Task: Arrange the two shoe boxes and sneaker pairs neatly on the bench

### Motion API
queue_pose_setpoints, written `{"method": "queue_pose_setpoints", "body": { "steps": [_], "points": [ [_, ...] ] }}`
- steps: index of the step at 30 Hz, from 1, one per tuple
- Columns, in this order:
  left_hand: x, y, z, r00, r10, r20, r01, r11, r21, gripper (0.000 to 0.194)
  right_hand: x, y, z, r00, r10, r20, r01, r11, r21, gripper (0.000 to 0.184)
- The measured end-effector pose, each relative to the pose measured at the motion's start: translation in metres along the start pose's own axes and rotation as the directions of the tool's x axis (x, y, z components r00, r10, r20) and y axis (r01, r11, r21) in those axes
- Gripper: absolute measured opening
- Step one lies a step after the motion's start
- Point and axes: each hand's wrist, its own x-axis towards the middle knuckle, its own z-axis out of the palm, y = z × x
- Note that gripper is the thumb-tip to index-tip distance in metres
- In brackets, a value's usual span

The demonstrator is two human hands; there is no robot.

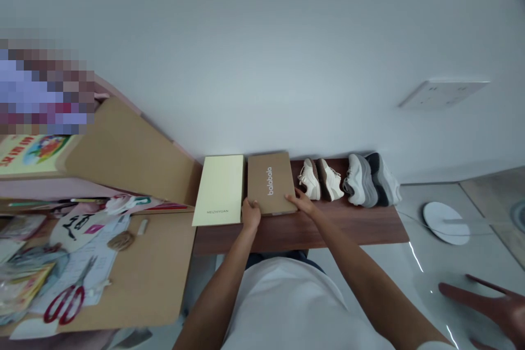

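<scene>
A brown shoebox (262,175) marked "balabala" sits lid-up on a dark wooden bench (340,229) against the wall. My left hand (251,214) grips its near left corner, fingers curled at the edge. At the near right edge, my right hand (301,200) holds the box with its fingers over the lid. Close on the left lies a pale yellow box (221,186) marked "MEIZHIYUAN". To the right stand a pair of cream and brown shoes (310,180) and a pair of grey and white sneakers (361,180).
On the left, a desk (156,262) bears red-handled scissors (65,303), papers and several small items. A wall socket plate (447,94) is at the right. A white round disc (446,223) rests on the floor, with reddish-brown furniture legs (479,301) nearer me.
</scene>
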Motion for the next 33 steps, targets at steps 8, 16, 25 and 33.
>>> {"method": "queue_pose_setpoints", "body": {
  "steps": [8,16,25,33],
  "points": [
    [0.007,0.001,0.008,0.995,-0.006,-0.097,0.010,0.999,0.033,0.042,0.014,0.012,0.006,1.000,-0.003,-0.021,0.002,1.000,-0.017,0.065],
    [0.004,0.008,0.009,0.994,0.006,-0.110,0.014,0.983,0.182,0.052,0.015,0.024,0.009,0.999,0.006,-0.031,-0.008,0.999,-0.050,0.065],
    [-0.042,0.023,0.010,0.961,0.262,-0.091,-0.236,0.945,0.228,0.067,-0.008,0.005,-0.053,0.980,-0.133,-0.147,0.101,0.974,-0.205,0.064],
    [-0.085,0.073,0.089,0.912,0.377,0.162,-0.362,0.925,-0.113,0.059,-0.034,-0.020,-0.164,0.953,-0.183,-0.243,0.113,0.954,-0.276,0.050]
  ]
}}
